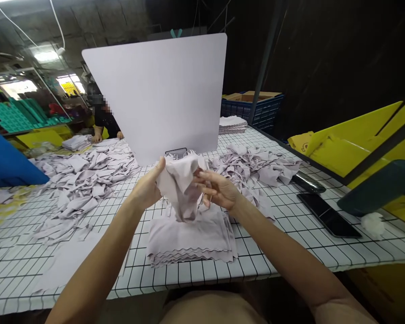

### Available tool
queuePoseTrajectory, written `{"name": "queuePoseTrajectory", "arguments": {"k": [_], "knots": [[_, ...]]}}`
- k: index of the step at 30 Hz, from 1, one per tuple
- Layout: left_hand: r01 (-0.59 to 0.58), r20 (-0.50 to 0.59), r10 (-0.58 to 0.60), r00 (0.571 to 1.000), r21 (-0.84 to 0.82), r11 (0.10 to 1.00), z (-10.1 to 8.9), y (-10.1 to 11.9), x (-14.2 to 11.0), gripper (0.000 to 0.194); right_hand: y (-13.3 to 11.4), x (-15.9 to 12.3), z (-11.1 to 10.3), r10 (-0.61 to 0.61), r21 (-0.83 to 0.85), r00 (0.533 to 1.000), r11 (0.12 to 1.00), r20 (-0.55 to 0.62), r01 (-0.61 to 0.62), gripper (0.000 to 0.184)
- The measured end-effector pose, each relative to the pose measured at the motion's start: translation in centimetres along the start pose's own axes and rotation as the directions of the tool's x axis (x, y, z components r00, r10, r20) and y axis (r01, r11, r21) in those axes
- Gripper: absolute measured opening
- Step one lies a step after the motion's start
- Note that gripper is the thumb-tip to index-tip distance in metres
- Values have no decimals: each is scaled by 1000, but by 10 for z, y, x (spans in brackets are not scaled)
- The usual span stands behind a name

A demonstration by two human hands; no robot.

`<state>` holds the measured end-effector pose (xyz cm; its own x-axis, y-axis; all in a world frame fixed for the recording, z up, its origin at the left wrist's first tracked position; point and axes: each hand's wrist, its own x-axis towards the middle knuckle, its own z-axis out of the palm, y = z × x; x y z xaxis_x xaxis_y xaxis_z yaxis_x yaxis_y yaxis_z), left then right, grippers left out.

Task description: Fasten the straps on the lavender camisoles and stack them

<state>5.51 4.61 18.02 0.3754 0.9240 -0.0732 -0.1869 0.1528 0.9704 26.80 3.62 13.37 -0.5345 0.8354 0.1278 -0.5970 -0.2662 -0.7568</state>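
A thin, pale lilac-grey fabric piece (179, 182) hangs crumpled between my two hands, above the table. My left hand (147, 185) grips its left side, thumb up, with the other fingers partly hidden behind the cloth. On the opposite side, my right hand (221, 190) has its fingertips at the cloth's edge, the lower fingers curled loosely. Directly below lies a neat stack of matching fabric pieces (191, 236) with wavy edges. Behind the held piece, part of a small dark-framed object (176, 152) shows at the foot of a white board (165, 99).
Loose fabric heaps lie left (87, 173) and right (253, 164) on the grid-patterned tablecloth (256, 261). A phone (327, 215) and a dark green object (381, 189) sit at right. Beyond the board's left edge, a co-worker (106, 119) handles fabric. Blue crates (268, 112) stand behind.
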Motion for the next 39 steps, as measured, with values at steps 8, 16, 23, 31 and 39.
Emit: {"name": "queuePoseTrajectory", "arguments": {"k": [8, 16, 23, 31, 39], "knots": [[107, 12, -110, 994, 152, 983, -25, 14, -3, 53, 8, 13, 2, 52, -460, 998, 888, 45, -26, 21], [-79, -412, 58, 909, -35, 996, -86, 19, 10, 34, -70, -13, -16, -38, -353, 998, 934, 43, 51, 49], [-220, -477, 114, 871, -173, 960, -87, 25, 29, 11, -125, -24, -25, -35, -551, 995, 834, -97, -24, 45], [-84, -65, 88, 994, 57, 995, -38, 64, 39, 14, -95, 3, 1, -25, -976, 1000, 219, -12, -6, 46], [-85, 230, 4, 973, 344, 935, 7, 106, 19, 21, -82, 78, 50, 117, -647, 943, 753, 312, 121, 60]]}}
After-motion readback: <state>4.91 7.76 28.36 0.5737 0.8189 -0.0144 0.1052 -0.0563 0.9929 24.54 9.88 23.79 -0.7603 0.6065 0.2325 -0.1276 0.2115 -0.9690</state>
